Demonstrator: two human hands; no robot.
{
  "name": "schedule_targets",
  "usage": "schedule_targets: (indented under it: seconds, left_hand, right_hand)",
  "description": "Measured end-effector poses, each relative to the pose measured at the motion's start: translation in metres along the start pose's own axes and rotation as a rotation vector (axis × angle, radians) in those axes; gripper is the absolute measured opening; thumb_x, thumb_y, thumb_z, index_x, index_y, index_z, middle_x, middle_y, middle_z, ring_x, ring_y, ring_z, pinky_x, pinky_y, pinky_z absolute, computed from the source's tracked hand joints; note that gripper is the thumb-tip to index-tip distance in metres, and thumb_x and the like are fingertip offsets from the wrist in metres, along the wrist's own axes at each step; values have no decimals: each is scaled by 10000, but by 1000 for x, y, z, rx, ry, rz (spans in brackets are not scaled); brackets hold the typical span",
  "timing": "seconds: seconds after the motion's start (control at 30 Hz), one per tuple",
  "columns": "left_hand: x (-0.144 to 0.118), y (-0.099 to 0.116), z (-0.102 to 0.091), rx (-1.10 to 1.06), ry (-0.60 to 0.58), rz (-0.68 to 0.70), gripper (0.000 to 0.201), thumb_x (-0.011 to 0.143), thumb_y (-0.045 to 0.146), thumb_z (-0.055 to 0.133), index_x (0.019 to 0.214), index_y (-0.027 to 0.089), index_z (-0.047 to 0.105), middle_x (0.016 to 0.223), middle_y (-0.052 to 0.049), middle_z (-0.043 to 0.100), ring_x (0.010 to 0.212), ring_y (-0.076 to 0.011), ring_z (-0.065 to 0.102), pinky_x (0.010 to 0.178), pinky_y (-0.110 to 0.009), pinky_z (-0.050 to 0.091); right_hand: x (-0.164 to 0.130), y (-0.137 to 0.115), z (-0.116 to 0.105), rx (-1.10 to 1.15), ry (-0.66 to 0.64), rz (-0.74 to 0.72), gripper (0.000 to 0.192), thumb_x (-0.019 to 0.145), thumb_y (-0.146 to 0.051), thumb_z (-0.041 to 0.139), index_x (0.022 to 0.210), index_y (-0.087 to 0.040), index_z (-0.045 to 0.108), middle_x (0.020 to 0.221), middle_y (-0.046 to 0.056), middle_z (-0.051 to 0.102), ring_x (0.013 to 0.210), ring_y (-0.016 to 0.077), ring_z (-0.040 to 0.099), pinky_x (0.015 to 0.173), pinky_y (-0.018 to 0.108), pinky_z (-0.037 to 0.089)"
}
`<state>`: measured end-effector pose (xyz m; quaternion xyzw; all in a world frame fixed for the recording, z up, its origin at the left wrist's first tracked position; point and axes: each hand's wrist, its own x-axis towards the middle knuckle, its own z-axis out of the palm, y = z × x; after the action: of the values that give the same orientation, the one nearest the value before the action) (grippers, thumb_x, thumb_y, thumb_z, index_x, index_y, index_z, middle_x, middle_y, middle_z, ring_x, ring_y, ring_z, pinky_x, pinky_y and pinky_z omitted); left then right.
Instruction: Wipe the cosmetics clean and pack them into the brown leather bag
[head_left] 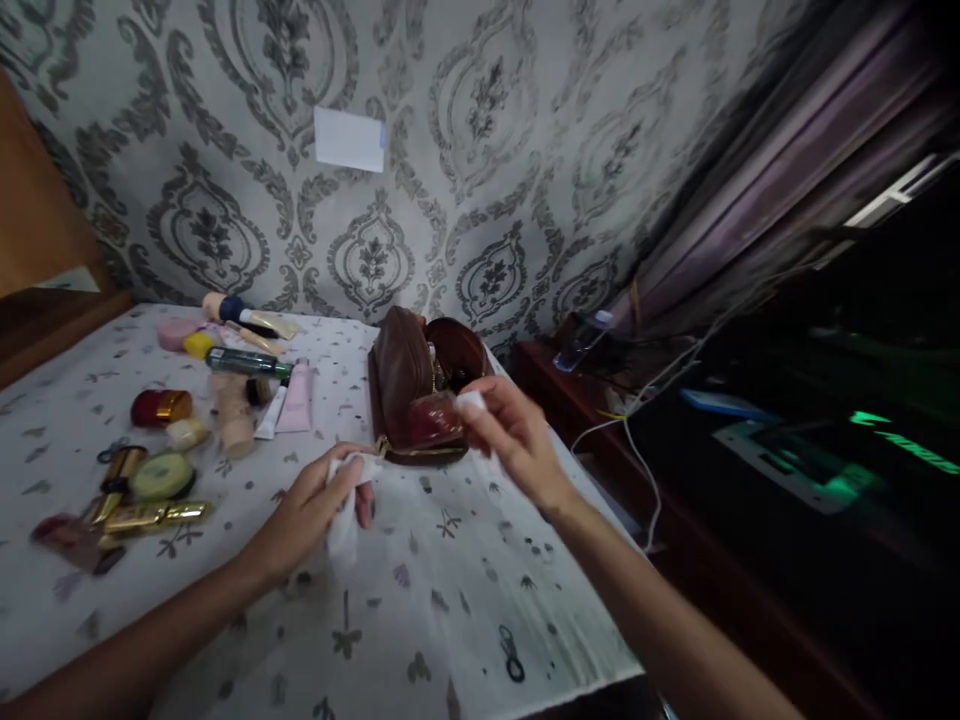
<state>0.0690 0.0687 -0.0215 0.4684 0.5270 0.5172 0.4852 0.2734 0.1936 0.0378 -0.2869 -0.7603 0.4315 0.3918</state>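
My left hand (322, 500) is closed around a crumpled white wipe (345, 535) that hangs below the fingers, just in front of the bag. With bent fingers, my right hand (517, 435) pinches a small white piece of wipe (471, 401). Touching or very near those fingertips is a red, shiny item in clear plastic (433, 420); blur hides its kind and whether the hand also holds it. Behind both hands stands a brown cosmetic bag (397, 365), unzipped, its lid raised, with small items inside that I cannot make out.
Makeup lies on the left of the patterned tablecloth (420, 600): a pink tube (296, 397), a green tube (247, 362), a foundation bottle (234, 420), a round green compact (162, 476) and gold lipsticks (154, 515). At right are cables (637, 440) and a plastic bottle (583, 340).
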Motion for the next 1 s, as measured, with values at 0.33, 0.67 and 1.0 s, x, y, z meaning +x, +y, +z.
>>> schedule_targets:
  seconds: [0.33,0.67,1.0]
  left_hand:
    - [69,23,49,589,-164,296,661,918,415,481,1485,105,342,772,-69,677,714,-253,646,633,-311,446]
    - [74,0,46,759,-308,330,443,975,329,381,1400,212,419,762,-30,660,657,-221,641,606,-303,423]
    - [75,-10,41,792,-315,399,444,978,314,393,1409,208,397,742,-26,653,617,-197,632,644,-323,472]
  right_hand:
    - [70,-25,-62,-748,-124,-151,342,930,-498,497,954,-173,601,676,-6,572,578,128,490,562,249,348]
    - [98,-8,-52,-1176,-422,-68,184,892,-338,585,818,-171,610,616,2,567,580,137,504,568,260,284]
    - [105,-10,-25,-1431,-634,62,152,853,-258,682,950,-143,703,840,123,720,812,262,686,631,293,400]
